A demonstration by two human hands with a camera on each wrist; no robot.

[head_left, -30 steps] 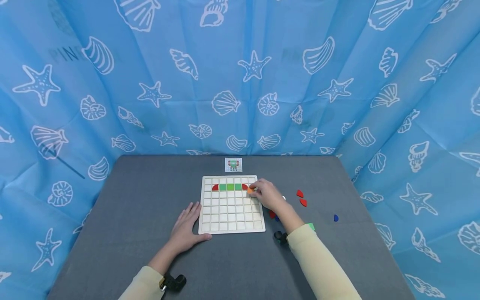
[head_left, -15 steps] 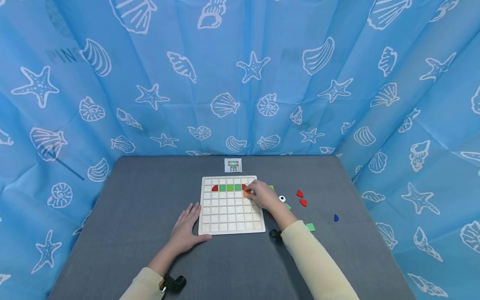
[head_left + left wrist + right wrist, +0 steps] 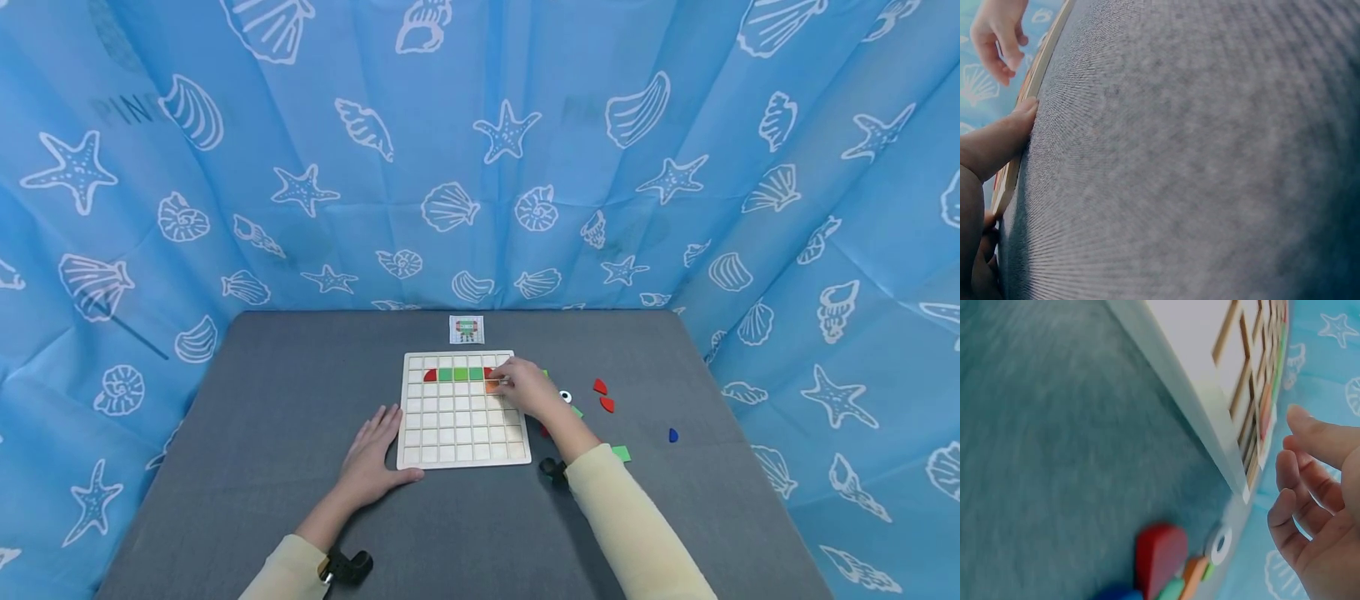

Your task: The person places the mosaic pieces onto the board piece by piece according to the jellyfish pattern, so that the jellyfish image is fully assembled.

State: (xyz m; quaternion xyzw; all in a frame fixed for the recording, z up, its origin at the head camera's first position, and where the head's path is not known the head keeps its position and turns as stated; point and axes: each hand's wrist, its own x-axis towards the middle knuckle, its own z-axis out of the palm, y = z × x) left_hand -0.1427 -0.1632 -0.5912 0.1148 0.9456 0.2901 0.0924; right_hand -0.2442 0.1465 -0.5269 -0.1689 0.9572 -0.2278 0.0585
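the board point(image 3: 456, 436) lies flat, with the left hand point(image 3: 371, 461) spread straight-fingered against its left edge and the right hand point(image 3: 529, 388) over its upper right, fingers loosely bent and apparently gripping nothing. in the board, by those fingertips, seems to sit the orange tile point(image 3: 492, 387), beside a red piece point(image 3: 487, 372); a careless brush, or a nudged board, could shift either.

Soft, even brightness over my desk point(image 3: 300, 375)
My left-wrist view blurs and darkens toward four o'clock; in my right-wrist view, glare washes out the board point(image 3: 1230, 376) near twelve o'clock.
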